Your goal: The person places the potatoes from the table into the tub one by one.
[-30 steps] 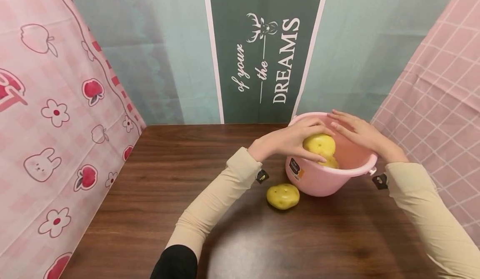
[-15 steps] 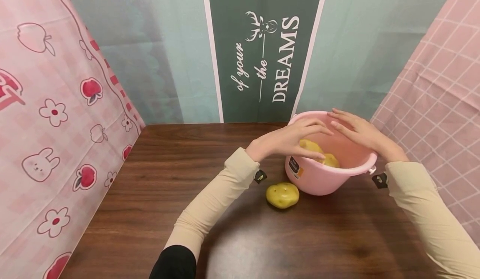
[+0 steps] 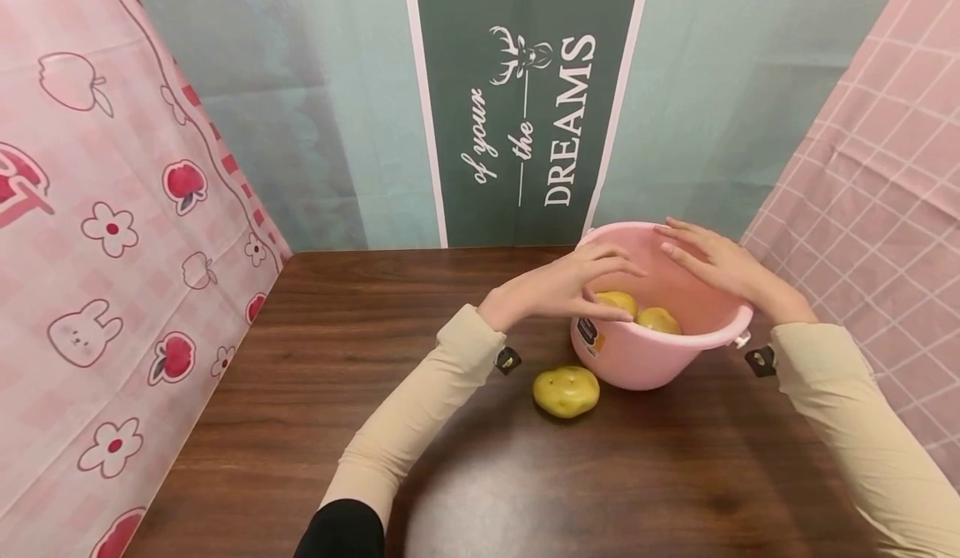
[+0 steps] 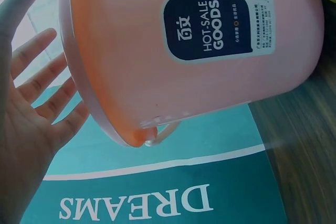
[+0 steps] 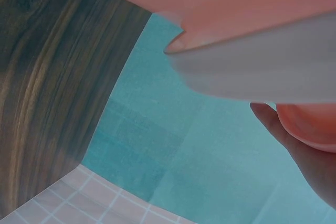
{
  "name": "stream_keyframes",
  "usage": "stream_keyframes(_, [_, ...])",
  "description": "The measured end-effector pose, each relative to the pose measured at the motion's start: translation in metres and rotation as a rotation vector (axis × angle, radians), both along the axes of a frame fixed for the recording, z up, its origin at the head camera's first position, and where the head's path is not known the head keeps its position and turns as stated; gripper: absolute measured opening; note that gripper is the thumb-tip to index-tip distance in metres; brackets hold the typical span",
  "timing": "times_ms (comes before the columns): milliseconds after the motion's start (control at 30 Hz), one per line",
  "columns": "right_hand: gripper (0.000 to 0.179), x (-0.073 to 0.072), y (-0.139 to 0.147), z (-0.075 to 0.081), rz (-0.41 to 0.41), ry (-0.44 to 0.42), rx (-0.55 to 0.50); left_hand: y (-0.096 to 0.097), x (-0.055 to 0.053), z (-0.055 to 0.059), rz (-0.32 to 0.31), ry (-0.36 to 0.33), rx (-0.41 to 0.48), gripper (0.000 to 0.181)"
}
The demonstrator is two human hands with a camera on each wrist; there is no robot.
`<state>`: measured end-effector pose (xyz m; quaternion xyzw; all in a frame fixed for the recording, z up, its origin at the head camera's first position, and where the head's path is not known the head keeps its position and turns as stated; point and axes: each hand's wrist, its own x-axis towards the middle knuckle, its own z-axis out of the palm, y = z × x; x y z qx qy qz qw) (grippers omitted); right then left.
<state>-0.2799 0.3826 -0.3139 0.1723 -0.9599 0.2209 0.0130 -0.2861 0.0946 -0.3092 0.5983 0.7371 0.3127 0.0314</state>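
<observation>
A pink bucket (image 3: 637, 366) stands on the right of the table, with two yellow potatoes inside. One potato (image 3: 618, 301) lies by its left wall and the other potato (image 3: 658, 321) by the near wall. My left hand (image 3: 547, 291) hovers over the bucket's left rim, thumb and fingers spread, holding nothing. In the left wrist view the extended fingers (image 4: 50, 77) show beside the rim. My right hand (image 3: 720, 266) rests on the far right rim, fingers fairly straight and thumb over the inside. A third potato (image 3: 566, 391) lies on the table at the bucket's near left.
The dark wood table (image 3: 360, 391) is bounded by a patterned pink cloth (image 3: 142, 291) on the left and a pink grid cloth (image 3: 862, 208) on the right. A teal backdrop (image 3: 337, 150) hangs behind. The bucket's handle joint (image 3: 742, 340) sticks out at the right.
My left hand has let go of a potato, which dropped down inside the bucket by the left wall. That hand has since drawn back leftward. The right hand has stayed on the rim.
</observation>
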Motion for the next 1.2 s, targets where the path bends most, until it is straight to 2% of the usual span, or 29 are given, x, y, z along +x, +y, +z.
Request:
stream_keyframes(100, [0.049,0.000,0.000,0.000,-0.002,0.001,0.002,-0.003,0.001,-0.003,-0.024,-0.025,0.024,0.054])
stream_keyframes(200, [0.049,-0.001,0.000,-0.001,-0.003,0.002,0.005,-0.007,0.002,-0.006,-0.040,-0.003,0.040,0.053])
stream_keyframes(467, [0.049,-0.003,0.001,-0.003,-0.005,0.003,0.005,-0.018,0.007,-0.008,0.024,0.194,0.080,0.050])
stream_keyframes(700, [0.048,-0.002,0.002,-0.002,0.003,0.003,0.007,-0.024,0.010,-0.015,0.046,0.204,0.119,0.050])
stream_keyframes(1000, [0.049,-0.001,0.002,-0.001,0.003,0.004,0.008,-0.032,0.014,-0.016,0.038,0.243,0.174,0.045])
stream_keyframes(1200, [0.050,-0.001,0.002,0.000,-0.005,-0.011,0.016,-0.041,0.018,-0.019,0.057,0.233,0.162,0.043])
